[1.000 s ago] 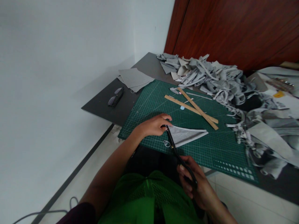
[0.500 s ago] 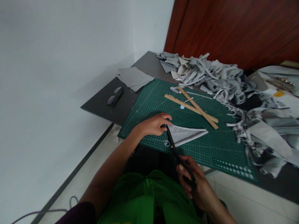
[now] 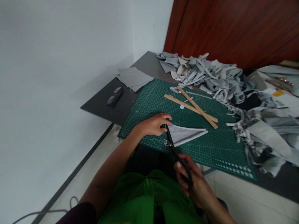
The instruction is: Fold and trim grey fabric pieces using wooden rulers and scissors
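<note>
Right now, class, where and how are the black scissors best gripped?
Probably best by the handles, from the near side, as the right hand does: they extend past the mat on that side, while the blades lie along the gray cloth, by the left hand.

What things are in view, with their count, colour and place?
table: one, dark grey, central
cutting mat: one, green, on table
cloth piece: one, grey, white-edged, on mat
scissors: one, black, in right hand
ruler-like strips: two, tan, crossed on mat
eyeglasses: one pair, dark, table's left
flat sheets: at least two, grey, behind eyeglasses
cloth scraps: many, grey and white, far and right
wooden panel: one, reddish-brown, behind scraps
walls: two, white, left
cable: one, grey, lower left
garment: one, green, on wearer
left hand: one, bare, at cloth's corner
right hand: one, bare, on scissors
</note>
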Tool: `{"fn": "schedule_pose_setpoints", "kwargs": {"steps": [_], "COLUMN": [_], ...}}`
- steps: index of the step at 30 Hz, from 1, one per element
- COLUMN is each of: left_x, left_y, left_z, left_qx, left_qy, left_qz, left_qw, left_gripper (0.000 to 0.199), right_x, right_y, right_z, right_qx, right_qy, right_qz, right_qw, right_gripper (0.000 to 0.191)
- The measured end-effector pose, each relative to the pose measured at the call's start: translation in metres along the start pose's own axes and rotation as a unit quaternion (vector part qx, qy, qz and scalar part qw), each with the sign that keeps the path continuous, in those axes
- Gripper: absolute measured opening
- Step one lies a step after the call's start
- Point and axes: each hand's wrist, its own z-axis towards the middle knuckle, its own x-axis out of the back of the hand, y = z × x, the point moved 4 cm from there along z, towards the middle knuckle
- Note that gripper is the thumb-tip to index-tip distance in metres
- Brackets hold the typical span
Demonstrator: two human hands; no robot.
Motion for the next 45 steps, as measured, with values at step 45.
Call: {"fn": "schedule_pose_setpoints", "kwargs": {"steps": [45], "left_x": [0.001], "left_y": [0.001], "left_z": [0.008], "left_qx": [-0.018], "left_qy": [0.017], "left_qz": [0.037], "left_qw": [0.999], "left_gripper": [0.027], "right_x": [0.036], "right_y": [0.003], "right_z": [-0.042], "right_qx": [0.047], "right_qy": [0.063], "right_qz": [-0.045], "right_qw": [0.996], "right_gripper": [0.052]}}
